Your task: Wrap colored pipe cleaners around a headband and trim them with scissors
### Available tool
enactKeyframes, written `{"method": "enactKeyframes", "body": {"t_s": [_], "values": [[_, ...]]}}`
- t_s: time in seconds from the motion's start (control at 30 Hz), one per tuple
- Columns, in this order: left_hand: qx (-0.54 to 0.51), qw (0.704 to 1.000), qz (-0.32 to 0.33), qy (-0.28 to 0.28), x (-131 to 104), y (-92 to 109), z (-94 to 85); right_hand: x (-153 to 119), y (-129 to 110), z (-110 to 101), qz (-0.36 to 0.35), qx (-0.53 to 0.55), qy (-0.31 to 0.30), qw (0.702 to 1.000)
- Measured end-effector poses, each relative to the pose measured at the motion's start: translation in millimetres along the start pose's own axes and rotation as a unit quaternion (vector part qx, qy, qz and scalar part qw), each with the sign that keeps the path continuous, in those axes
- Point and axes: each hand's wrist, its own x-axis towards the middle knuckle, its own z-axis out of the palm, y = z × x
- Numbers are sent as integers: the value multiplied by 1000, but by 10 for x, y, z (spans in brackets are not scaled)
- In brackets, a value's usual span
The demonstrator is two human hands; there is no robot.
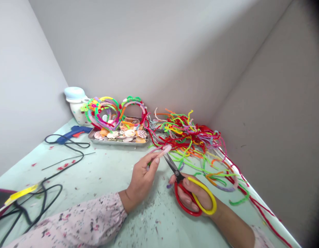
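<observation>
Between the thumb and fingers of my left hand is a pale pink pipe cleaner, its end pointing up and right. My right hand is wrapped round a pair of scissors with one red and one yellow handle loop. The dark blades sit close together, their tips beside the pink pipe cleaner; I cannot tell whether they touch it. Just beyond both hands spreads a tangled heap of colourful pipe cleaners.
A metal tray of seashells stands at the back, with fuzzy pipe-cleaner headbands on it. Left of it are a blue glue gun and a white jar with blue lid. Black cord coils along the left.
</observation>
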Motion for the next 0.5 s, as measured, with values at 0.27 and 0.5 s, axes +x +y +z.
{"method": "enactKeyframes", "body": {"t_s": [0.27, 0.5], "values": [[2, 1000, 0, -2, 9, 1, -3, -2, -12, 11, -6, -10, 3, 1000], [0, 1000, 2, -10, -32, 12, 19, 20, 44, -14, -41, -25, 25, 999]]}}
